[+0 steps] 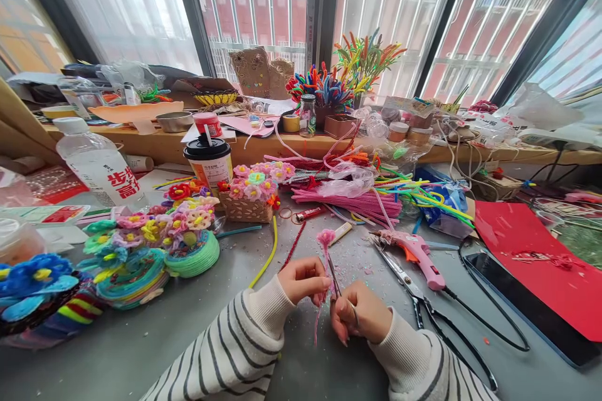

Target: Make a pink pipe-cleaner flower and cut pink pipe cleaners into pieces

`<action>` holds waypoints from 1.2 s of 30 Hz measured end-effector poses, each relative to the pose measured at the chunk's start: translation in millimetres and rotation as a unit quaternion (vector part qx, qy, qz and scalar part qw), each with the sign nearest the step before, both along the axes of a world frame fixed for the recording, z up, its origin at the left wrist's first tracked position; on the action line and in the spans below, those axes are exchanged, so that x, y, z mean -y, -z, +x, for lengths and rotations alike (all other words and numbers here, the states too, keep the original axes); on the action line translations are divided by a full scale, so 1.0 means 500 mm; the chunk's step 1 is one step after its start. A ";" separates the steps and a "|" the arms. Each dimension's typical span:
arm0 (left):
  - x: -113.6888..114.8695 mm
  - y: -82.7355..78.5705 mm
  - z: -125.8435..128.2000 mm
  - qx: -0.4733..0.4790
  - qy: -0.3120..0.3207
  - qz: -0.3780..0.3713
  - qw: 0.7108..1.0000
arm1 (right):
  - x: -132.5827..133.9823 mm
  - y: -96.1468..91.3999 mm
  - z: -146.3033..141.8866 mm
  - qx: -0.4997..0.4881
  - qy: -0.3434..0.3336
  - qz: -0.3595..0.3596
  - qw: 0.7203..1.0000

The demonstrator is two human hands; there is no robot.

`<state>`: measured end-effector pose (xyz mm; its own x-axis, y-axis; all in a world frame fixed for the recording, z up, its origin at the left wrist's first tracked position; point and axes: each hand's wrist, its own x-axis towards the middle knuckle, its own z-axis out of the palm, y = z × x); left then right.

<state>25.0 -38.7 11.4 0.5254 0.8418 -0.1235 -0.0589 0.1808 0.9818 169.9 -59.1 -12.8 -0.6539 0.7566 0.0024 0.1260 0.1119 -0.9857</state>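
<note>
Grey table (174, 326): left hand (303, 281) pinches one pink flower (325, 237); right hand (361, 312) holds one pair of scissors (334, 277).

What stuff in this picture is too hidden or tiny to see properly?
All in the head view:
- Handles of the small silver metal scissors: partly covered by the right hand.
- Inside of the round takeaway cup: hidden by its black plastic lid.
- Rainbow-striped fuzzy basket: cut off by the left edge.
- Pale specks: too small to identify.
</note>
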 end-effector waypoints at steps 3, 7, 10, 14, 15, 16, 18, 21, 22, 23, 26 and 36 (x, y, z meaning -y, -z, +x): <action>0.001 -0.001 0.000 -0.002 0.005 -0.002 1.000 | -0.001 0.000 0.000 0.005 0.007 0.010 1.000; 0.002 -0.004 0.000 -0.008 0.017 -0.002 1.000 | -0.002 0.002 0.002 0.025 0.019 0.021 0.999; 0.002 -0.004 0.000 -0.008 0.013 -0.006 1.000 | -0.002 0.004 0.003 0.037 0.021 0.023 0.999; 0.000 0.000 0.000 -0.004 0.009 -0.011 1.000 | 0.000 0.002 0.002 0.041 0.031 0.016 0.999; 0.000 0.001 0.000 -0.003 0.008 -0.013 1.000 | 0.001 0.001 0.001 0.043 0.037 0.012 0.998; 0.000 0.002 0.000 -0.003 0.007 -0.014 1.000 | 0.002 0.000 -0.001 0.046 0.044 0.008 0.998; -0.001 0.001 -0.001 -0.004 0.002 -0.014 1.000 | 0.002 -0.002 -0.003 0.052 0.061 -0.001 0.997; -0.001 -0.002 -0.001 -0.006 -0.007 -0.012 1.000 | 0.003 -0.003 -0.006 0.060 0.072 -0.006 0.996; -0.001 -0.004 -0.001 -0.006 -0.009 -0.011 1.000 | 0.004 -0.002 -0.006 0.060 0.070 -0.007 0.996; -0.001 -0.005 -0.001 -0.005 -0.009 -0.011 1.000 | 0.004 -0.001 -0.005 0.059 0.065 -0.006 0.996; 0.000 -0.007 -0.001 -0.003 -0.005 -0.010 1.000 | 0.004 0.004 -0.003 0.052 0.048 0.011 0.997; -0.001 0.006 0.001 0.002 0.012 -0.010 1.000 | 0.003 0.007 -0.006 0.040 0.069 0.008 0.997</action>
<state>25.3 -38.1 8.3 0.5454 0.8269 -0.1373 -0.0588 0.2011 0.9778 167.0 -60.5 -16.5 -0.5417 0.8399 -0.0334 0.2194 0.1029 -0.9702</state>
